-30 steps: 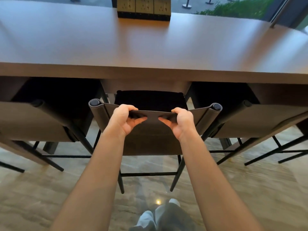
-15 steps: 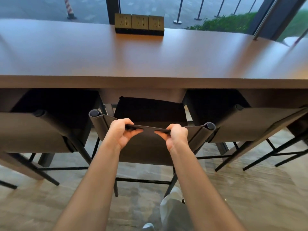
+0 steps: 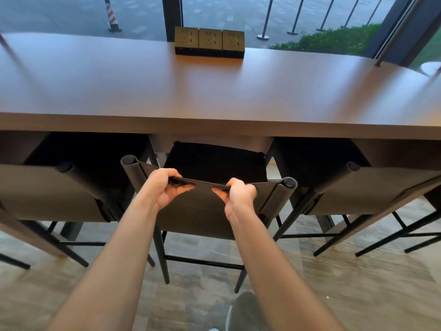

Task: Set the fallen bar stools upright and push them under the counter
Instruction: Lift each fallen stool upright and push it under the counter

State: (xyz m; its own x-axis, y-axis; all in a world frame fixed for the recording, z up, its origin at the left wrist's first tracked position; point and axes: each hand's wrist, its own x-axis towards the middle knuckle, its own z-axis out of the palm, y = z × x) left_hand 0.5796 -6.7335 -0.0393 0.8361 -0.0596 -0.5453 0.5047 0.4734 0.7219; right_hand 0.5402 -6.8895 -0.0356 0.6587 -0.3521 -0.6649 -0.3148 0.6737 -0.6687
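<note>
The middle bar stool (image 3: 202, 216) stands upright at the brown counter (image 3: 214, 96), its dark seat partly under the counter's front edge. Its backrest is a grey sling stretched between two posts. My left hand (image 3: 161, 187) grips the sling's top edge left of centre, fingers curled over it and thumb on the near side. My right hand (image 3: 238, 194) grips the same edge right of centre. The stool's black legs stand on the stone floor.
A stool on the left (image 3: 55, 189) and another on the right (image 3: 372, 187) stand upright with their seats under the counter. A row of gold socket boxes (image 3: 209, 41) sits at the counter's far edge by the window. My leg and shoe (image 3: 241, 311) are below.
The middle stool has slid forward toward the counter with both hands still on its backrest. My view has lifted, showing more of the counter top and window.
</note>
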